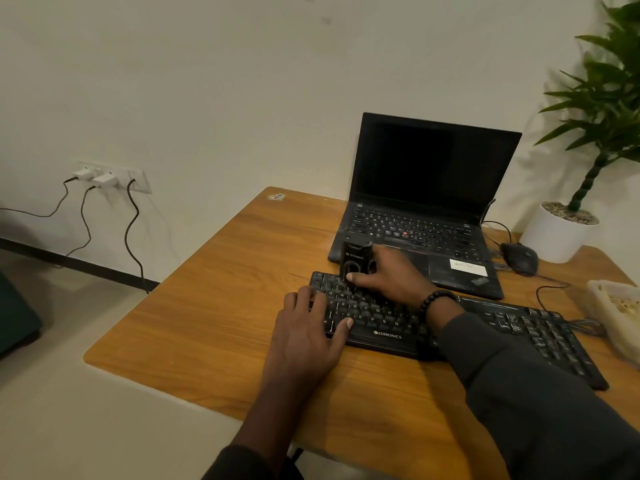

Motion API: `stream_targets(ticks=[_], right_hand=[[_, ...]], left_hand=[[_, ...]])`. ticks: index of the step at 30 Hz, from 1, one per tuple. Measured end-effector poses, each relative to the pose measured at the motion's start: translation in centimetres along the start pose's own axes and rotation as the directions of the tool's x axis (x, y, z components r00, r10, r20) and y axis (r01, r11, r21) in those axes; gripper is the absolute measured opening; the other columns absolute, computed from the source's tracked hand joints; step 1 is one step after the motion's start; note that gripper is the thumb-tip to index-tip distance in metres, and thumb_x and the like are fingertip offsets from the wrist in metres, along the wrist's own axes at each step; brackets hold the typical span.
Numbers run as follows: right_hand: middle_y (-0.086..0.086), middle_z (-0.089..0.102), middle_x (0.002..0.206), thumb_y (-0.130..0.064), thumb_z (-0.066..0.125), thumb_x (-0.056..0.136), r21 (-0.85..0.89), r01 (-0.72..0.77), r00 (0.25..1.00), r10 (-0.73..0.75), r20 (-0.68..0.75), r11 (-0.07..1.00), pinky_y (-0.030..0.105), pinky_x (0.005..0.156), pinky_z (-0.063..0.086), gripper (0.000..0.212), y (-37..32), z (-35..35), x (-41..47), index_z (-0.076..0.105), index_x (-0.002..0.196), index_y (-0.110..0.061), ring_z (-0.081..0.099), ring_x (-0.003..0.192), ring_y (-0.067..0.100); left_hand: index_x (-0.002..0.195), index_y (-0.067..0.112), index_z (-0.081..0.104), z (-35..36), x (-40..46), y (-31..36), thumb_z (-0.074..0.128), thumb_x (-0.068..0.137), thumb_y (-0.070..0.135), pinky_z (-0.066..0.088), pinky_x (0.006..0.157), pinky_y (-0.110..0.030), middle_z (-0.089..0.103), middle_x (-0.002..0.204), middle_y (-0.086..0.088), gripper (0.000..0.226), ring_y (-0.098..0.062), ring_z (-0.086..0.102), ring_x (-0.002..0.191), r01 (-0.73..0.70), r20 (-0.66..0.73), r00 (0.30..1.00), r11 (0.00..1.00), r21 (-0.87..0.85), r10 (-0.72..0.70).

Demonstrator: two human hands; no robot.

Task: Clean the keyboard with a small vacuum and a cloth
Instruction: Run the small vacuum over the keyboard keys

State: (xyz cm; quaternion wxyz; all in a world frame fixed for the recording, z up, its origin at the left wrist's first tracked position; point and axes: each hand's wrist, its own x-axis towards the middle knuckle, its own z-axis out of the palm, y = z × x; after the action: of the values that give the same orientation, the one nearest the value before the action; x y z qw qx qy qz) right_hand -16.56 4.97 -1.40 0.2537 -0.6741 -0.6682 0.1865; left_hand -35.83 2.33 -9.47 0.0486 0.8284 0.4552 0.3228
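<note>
Black mini vacuum (356,259) gripped in right hand (391,277) on the keyboard (388,336), left hand (308,327) resting flat, fingers loose, on its left end.

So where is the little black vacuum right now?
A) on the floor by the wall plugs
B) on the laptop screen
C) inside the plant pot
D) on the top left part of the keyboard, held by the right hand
D: the right hand grips the small black vacuum, which stands upright on the far left end of the keyboard, while the left hand rests flat on the keys nearby.
</note>
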Motion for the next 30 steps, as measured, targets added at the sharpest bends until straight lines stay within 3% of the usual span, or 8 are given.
stream_targets(ticks=[6,13,21,25,30], right_hand=[[-0.008,0.058,0.114,-0.034,0.074,0.081,-0.141,-0.04,0.992,0.055,0.11,0.989,0.023,0.085,0.049,0.051,1.7,-2.5,0.0,0.051,0.125,-0.02,0.056,0.103,0.009],[-0.009,0.059,0.111,-0.033,0.074,0.082,-0.095,0.09,0.995,-0.086,0.052,0.991,0.01,0.065,0.038,0.043,-0.8,0.9,1.3,0.055,0.118,-0.019,0.052,0.089,-0.001],[-0.017,0.055,0.1,-0.029,0.073,0.083,-0.016,0.029,0.992,-0.027,0.123,0.999,0.011,0.067,0.041,0.03,0.1,-1.2,0.0,0.05,0.103,-0.032,0.052,0.085,-0.006],[-0.013,0.056,0.1,-0.03,0.073,0.083,-0.065,-0.03,0.99,0.038,0.133,0.997,0.012,0.068,0.043,0.036,1.7,-2.9,-1.3,0.052,0.112,-0.022,0.054,0.089,-0.001],[-0.017,0.053,0.098,-0.032,0.072,0.084,-0.079,-0.004,0.994,0.013,0.112,0.997,0.011,0.066,0.038,0.034,1.2,-2.6,-1.1,0.049,0.108,-0.028,0.051,0.086,-0.004]], left_hand=[[0.115,0.024,0.049,0.0,0.0,0.0,0.042,0.093,0.061,0.042,0.084,-0.028,0.046,0.123,0.003,0.044,-0.011,0.038,0.106,0.002,-0.003,1.0,1.0,0.008,-0.002],[0.118,0.024,0.049,0.0,0.0,0.0,0.04,0.094,0.061,0.042,0.085,-0.029,0.045,0.125,0.002,0.045,-0.012,0.038,0.108,0.002,0.011,1.0,1.0,0.021,-0.002],[0.117,0.025,0.048,0.0,-0.1,-0.1,0.041,0.093,0.062,0.041,0.086,-0.027,0.044,0.125,0.002,0.045,-0.011,0.036,0.107,0.008,0.013,1.0,1.0,0.015,-0.009],[0.116,0.025,0.049,0.0,-0.1,-0.2,0.043,0.094,0.061,0.041,0.085,-0.027,0.044,0.124,0.002,0.042,-0.01,0.036,0.107,0.007,-0.001,1.0,1.0,0.005,-0.007],[0.117,0.025,0.048,-0.1,-0.1,0.0,0.044,0.094,0.059,0.042,0.085,-0.028,0.045,0.123,0.003,0.042,-0.011,0.037,0.106,0.004,0.001,1.0,1.0,0.006,-0.004]])
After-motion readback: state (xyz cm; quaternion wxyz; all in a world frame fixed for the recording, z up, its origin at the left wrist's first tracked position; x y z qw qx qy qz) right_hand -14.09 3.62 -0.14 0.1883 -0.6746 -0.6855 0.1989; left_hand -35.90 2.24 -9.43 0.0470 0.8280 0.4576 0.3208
